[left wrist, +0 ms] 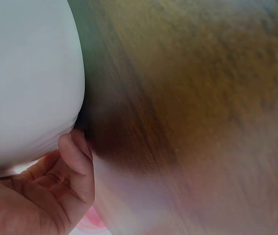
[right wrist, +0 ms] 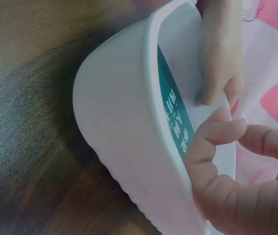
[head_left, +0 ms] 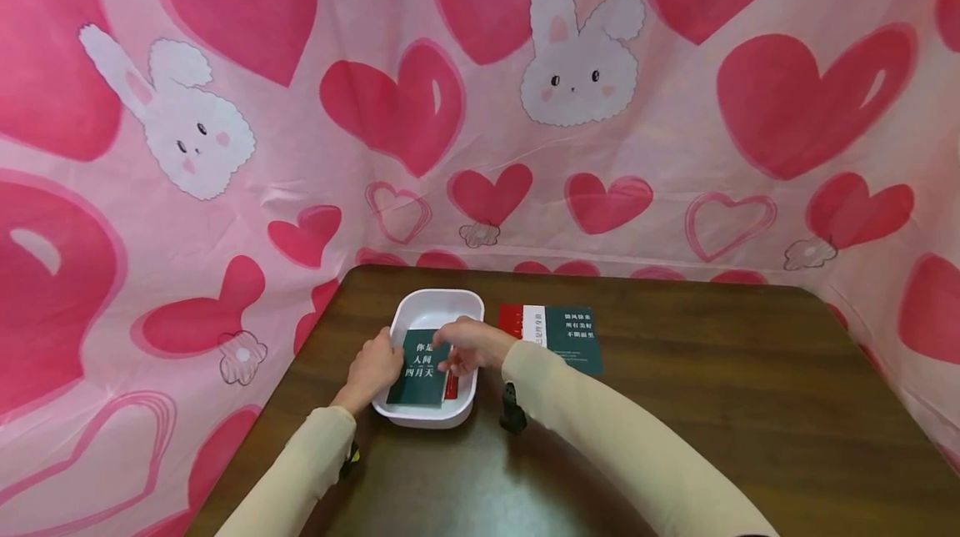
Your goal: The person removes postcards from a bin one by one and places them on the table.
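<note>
A white plastic basin (head_left: pixel 431 419) stands at the left of the table. My left hand (head_left: pixel 373 368) grips its left rim, thumb over the inside and fingers against the outer wall (left wrist: pixel 31 73). Inside lies a dark green card (head_left: pixel 415 387) printed with white Chinese characters, over a red card (head_left: pixel 452 387) whose edge peeks out at the right. Over the basin's right rim reaches my right hand (head_left: pixel 471 345), its fingers loosely bent above the green card. Nothing shows between that thumb and fingers in the right wrist view.
Right of the basin, beyond my right wrist, red (head_left: pixel 512 316), white (head_left: pixel 535 324) and green (head_left: pixel 572 337) printed cards lie on the brown wooden table (head_left: pixel 697 387). My right forearm crosses in front of them. A pink heart-and-rabbit cloth (head_left: pixel 660 145) hangs behind the table and along its sides.
</note>
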The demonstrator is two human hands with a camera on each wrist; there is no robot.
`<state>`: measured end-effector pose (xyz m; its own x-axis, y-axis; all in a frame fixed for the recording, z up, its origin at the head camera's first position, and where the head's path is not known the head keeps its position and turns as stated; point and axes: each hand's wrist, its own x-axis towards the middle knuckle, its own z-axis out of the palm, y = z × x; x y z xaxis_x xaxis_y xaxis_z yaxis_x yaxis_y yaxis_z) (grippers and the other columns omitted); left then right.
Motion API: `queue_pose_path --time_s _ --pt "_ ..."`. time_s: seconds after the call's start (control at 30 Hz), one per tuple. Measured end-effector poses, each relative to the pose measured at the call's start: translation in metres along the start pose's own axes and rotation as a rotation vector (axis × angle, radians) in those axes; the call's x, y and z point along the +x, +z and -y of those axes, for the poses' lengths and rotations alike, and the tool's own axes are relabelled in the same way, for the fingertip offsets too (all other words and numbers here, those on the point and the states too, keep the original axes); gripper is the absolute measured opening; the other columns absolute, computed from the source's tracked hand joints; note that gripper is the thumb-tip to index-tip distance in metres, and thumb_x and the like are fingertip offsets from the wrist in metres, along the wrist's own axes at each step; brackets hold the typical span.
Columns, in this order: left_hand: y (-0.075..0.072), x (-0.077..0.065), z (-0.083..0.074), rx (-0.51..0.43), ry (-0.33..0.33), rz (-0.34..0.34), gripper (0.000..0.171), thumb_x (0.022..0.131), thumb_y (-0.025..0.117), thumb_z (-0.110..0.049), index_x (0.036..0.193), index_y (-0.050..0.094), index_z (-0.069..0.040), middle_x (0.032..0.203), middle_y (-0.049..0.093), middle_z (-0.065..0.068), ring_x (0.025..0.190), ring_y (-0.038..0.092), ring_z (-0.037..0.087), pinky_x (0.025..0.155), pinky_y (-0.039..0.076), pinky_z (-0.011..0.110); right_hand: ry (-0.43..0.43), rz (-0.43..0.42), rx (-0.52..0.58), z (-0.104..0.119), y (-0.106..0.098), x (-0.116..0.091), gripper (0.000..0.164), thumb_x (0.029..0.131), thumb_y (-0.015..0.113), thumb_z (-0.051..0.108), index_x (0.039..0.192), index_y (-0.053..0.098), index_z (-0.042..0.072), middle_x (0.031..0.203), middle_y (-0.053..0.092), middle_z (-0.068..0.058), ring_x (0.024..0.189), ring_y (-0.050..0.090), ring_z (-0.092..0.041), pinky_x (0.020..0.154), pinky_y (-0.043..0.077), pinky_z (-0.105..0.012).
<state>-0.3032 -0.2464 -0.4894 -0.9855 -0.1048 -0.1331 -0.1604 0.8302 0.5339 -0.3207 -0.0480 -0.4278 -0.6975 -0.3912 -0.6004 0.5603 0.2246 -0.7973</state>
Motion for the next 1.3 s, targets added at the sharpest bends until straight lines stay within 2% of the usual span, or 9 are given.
queue_pose_path --time_s 0.2,0.3,0.37,0.53,0.63,0.8,0.9,1.1,1.3 --pt "-0.001 0.001 -0.001 0.011 -0.001 -0.005 0.046 0.106 0.057 -0.013 0.143 0.046 0.012 0.127 0.063 0.032 0.103 0.068 0.041 0.091 0.055 0.064 -0.094 -0.07 -0.069 -0.005 0.003 0.002 0.033 0.097 0.067 0.01 0.119 0.046 -0.003 0.086 0.059 -0.016 0.055 0.055 -0.016 0.053 0.048 -0.023" --pt "0.0 0.0 -0.001 0.007 -0.009 0.001 0.046 0.106 0.057 -0.014 0.143 0.045 0.012 0.127 0.063 0.032 0.103 0.068 0.041 0.092 0.054 0.064 -0.159 -0.109 -0.146 -0.009 0.008 0.001 0.021 0.097 0.068 0.008 0.106 0.054 -0.004 0.076 0.057 -0.011 0.054 0.052 -0.016 0.052 0.045 -0.024" --pt "0.0 0.0 -0.001 0.01 -0.009 0.001 0.046 0.106 0.056 -0.014 0.143 0.046 0.012 0.127 0.063 0.032 0.102 0.068 0.042 0.092 0.054 0.064 -0.188 -0.14 -0.218 -0.011 0.012 0.001 0.018 0.096 0.069 0.007 0.103 0.056 -0.003 0.075 0.057 -0.011 0.055 0.051 -0.017 0.053 0.045 -0.025" --pt "0.001 -0.001 -0.001 0.014 -0.015 -0.008 0.046 0.106 0.056 -0.014 0.142 0.046 0.013 0.125 0.064 0.032 0.1 0.068 0.042 0.091 0.055 0.064 -0.229 -0.176 -0.377 -0.016 0.02 0.0 0.026 0.097 0.07 0.006 0.114 0.051 -0.001 0.089 0.059 -0.014 0.063 0.057 -0.022 0.062 0.055 -0.034" --pt "0.001 -0.001 -0.002 0.017 -0.011 -0.013 0.046 0.105 0.055 -0.015 0.142 0.047 0.013 0.125 0.064 0.033 0.101 0.069 0.043 0.091 0.055 0.064 -0.275 -0.192 -0.444 -0.017 0.022 0.001 0.027 0.097 0.07 0.003 0.116 0.052 -0.002 0.091 0.06 -0.014 0.064 0.06 -0.023 0.066 0.059 -0.038" --pt "0.0 -0.001 -0.002 0.012 -0.012 -0.011 0.047 0.106 0.054 -0.014 0.143 0.046 0.013 0.126 0.063 0.033 0.103 0.069 0.044 0.092 0.054 0.065 -0.329 -0.247 -0.546 -0.019 0.021 0.005 0.026 0.092 0.071 0.001 0.112 0.055 -0.003 0.086 0.059 -0.012 0.058 0.06 -0.019 0.058 0.057 -0.03" --pt "0.0 -0.001 -0.002 0.007 -0.015 -0.009 0.048 0.106 0.054 -0.014 0.144 0.045 0.013 0.127 0.063 0.034 0.103 0.068 0.044 0.092 0.053 0.066 -0.335 -0.279 -0.579 -0.019 0.019 0.006 0.022 0.092 0.071 0.002 0.109 0.059 -0.003 0.084 0.06 -0.011 0.059 0.062 -0.02 0.056 0.055 -0.028" --pt "0.0 0.0 -0.001 0.022 -0.002 -0.027 0.047 0.105 0.053 -0.014 0.143 0.046 0.013 0.127 0.063 0.034 0.102 0.068 0.043 0.091 0.054 0.065 -0.348 -0.295 -0.562 -0.018 0.014 0.0 0.02 0.091 0.077 0.005 0.104 0.063 -0.001 0.084 0.063 -0.011 0.07 0.065 -0.024 0.065 0.059 -0.034" --pt "0.0 -0.001 -0.001 0.012 0.0 -0.023 0.047 0.104 0.054 -0.012 0.143 0.045 0.013 0.127 0.063 0.034 0.099 0.069 0.042 0.088 0.056 0.063 -0.393 -0.341 -0.559 -0.018 0.01 -0.003 0.012 0.09 0.079 0.006 0.093 0.07 -0.002 0.081 0.067 -0.01 0.07 0.064 -0.022 0.065 0.06 -0.035"
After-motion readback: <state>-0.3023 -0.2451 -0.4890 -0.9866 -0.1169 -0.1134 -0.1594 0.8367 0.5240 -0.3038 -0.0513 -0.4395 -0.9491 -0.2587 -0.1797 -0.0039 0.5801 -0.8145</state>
